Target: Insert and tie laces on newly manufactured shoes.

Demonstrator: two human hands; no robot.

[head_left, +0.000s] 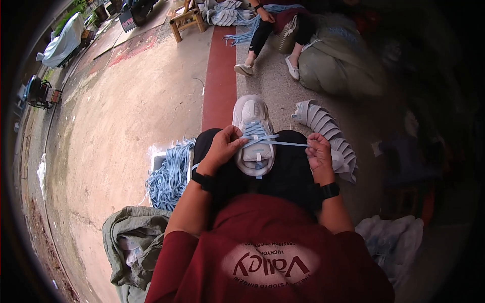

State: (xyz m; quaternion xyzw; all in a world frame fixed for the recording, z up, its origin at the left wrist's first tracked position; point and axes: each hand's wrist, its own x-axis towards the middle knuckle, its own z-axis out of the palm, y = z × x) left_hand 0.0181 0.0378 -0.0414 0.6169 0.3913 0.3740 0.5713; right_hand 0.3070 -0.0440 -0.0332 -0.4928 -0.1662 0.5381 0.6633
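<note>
A pale grey-white sneaker [251, 108] rests on my lap between my knees, its toe pointing away from me. Light blue shoelace [255, 129] criss-crosses its upper part. At the shoe's left side, my left hand [223, 147] is closed, its thumb and fingertips pinching the lace by the eyelets. My right hand [320, 153] is closed too, to the right of the shoe, gripping a lace strand [290, 144] stretched taut from the shoe. Another short piece of lace sticks out to the right just above that strand.
A white box of blue laces [171, 174] stands by my left knee, near a green sack [121, 252]. On my right lies a curved row of nested shoes [328, 126]. Ahead, another person [257, 45] sits beside a large full sack [338, 65] and a wooden stool [188, 22].
</note>
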